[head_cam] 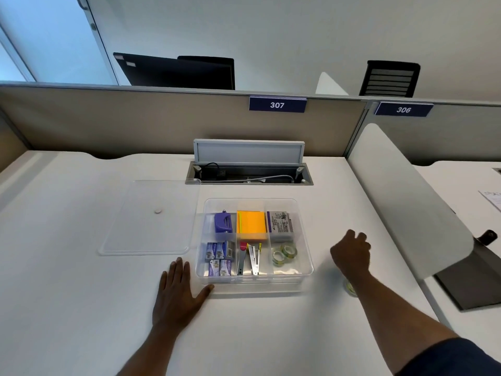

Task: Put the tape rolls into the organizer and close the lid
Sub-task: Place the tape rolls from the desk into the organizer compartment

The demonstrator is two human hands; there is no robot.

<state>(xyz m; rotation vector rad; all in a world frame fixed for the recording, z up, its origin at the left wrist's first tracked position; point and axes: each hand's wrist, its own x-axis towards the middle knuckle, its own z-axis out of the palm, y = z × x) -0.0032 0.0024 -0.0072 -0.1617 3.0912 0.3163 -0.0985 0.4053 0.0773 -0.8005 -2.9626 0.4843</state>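
The clear plastic organizer [305,234] stands open on the white desk. Two clear tape rolls [284,253] lie in its front right compartment. Another tape roll [350,289] rests on the desk to the right of the organizer, mostly hidden under my right forearm. The clear lid [147,218] lies flat on the desk left of the organizer. My left hand [177,297] lies flat on the desk, its thumb touching the organizer's front left corner. My right hand [352,253] hovers right of the organizer, fingers loosely curled, and I see nothing in it.
The organizer also holds a purple hole punch [223,222], orange sticky notes [250,225], staple boxes [219,259] and a grey box [280,226]. An open cable hatch [249,172] lies behind it. A white divider panel [404,202] stands at the desk's right edge.
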